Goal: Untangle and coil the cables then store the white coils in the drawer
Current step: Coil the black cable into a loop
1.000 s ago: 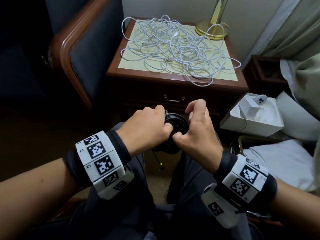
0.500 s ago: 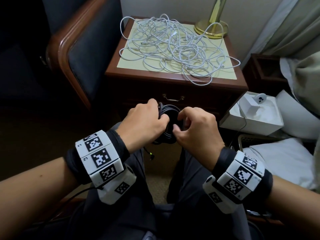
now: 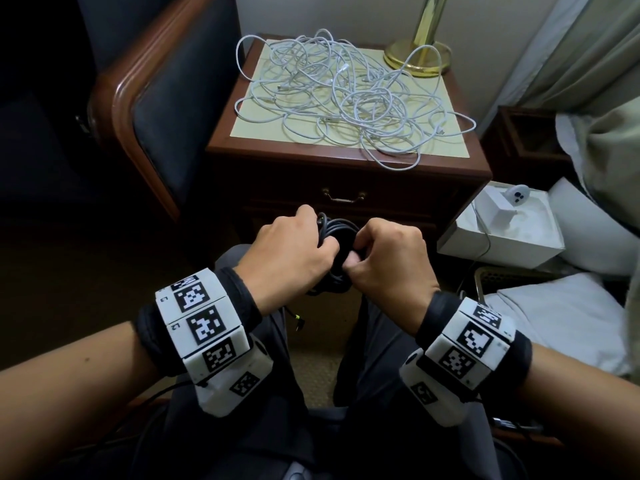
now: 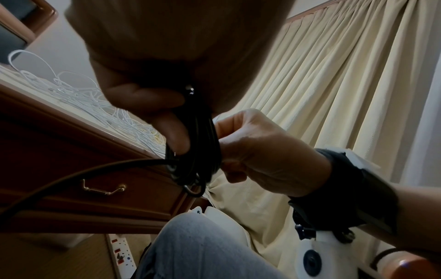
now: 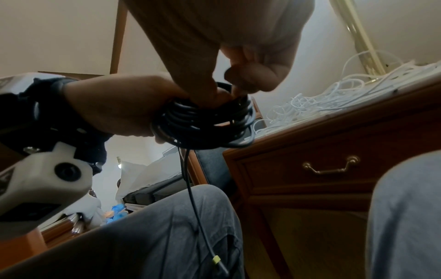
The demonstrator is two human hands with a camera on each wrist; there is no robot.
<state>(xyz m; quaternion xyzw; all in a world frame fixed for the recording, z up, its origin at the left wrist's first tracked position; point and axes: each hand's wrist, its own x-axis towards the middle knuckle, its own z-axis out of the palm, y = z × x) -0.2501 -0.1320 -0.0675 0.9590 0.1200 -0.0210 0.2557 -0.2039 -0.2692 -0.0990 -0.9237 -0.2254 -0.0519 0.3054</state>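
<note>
Dim bedroom light falls on a wooden nightstand (image 3: 349, 168), where the tangled white cables (image 3: 346, 95) cover most of its top, one loop hanging over the front edge near the right corner. Its drawer (image 3: 343, 202) is closed. Above the lap, in front of the drawer, the left hand (image 3: 294, 251) grips a black cable coil (image 3: 337, 252) while the right hand (image 3: 388, 261) pinches its strands; a loose tail with a yellow-tipped plug (image 5: 216, 261) dangles between the knees. Coiling seems nearly finished: that tail probably needs wrapping or tucking next. Glossy, springy turns could slip apart if either grip loosens.
</note>
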